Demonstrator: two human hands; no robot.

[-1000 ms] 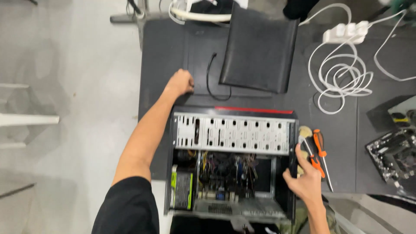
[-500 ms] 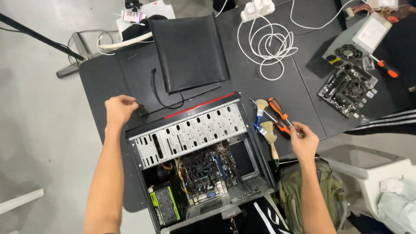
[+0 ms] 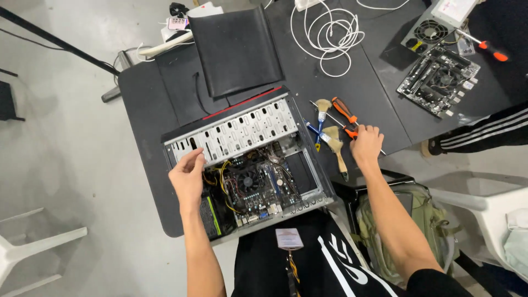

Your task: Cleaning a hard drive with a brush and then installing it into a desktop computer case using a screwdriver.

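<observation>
Count: 1 open grey metal computer case (image 3: pixel 247 159), 1 loose green motherboard (image 3: pixel 438 81), 2 wooden-handled paintbrushes (image 3: pixel 334 144), 3 orange-handled screwdrivers (image 3: pixel 344 110), 1 coiled white cable (image 3: pixel 330 34), 1 black side panel (image 3: pixel 236 48), 1 grey boxy power supply (image 3: pixel 429 33), 2 hands.

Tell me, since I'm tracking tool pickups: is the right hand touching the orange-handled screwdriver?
Touching. The head view shows the right hand with fingertips on the orange-handled screwdriver.

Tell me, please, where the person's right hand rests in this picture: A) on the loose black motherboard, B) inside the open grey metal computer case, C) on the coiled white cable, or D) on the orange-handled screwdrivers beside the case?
D: the right hand lies on the orange-handled screwdrivers on the dark table, next to the brushes, outside the open grey metal computer case.
</observation>
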